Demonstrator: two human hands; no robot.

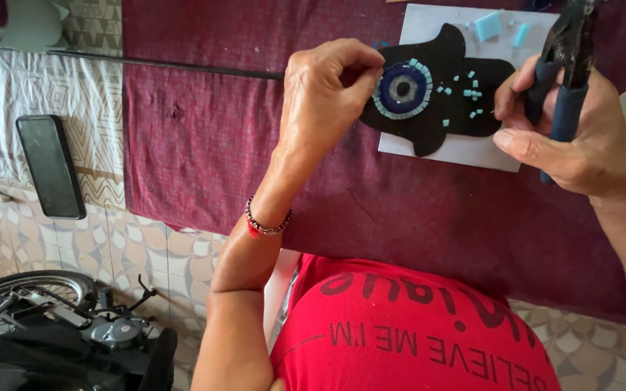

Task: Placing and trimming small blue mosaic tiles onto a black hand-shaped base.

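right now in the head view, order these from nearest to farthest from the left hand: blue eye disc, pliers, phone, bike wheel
1. blue eye disc: under the left hand fingertips, on the black board.
2. pliers: off to the right, held in the right hand.
3. phone: far left, on the patterned cloth.
4. bike wheel: bottom left corner, down on the floor.

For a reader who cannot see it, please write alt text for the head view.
The left hand pinches the edge of a black hand-shaped mosaic piece on a maroon cloth, while the right hand holds blue-handled nippers.
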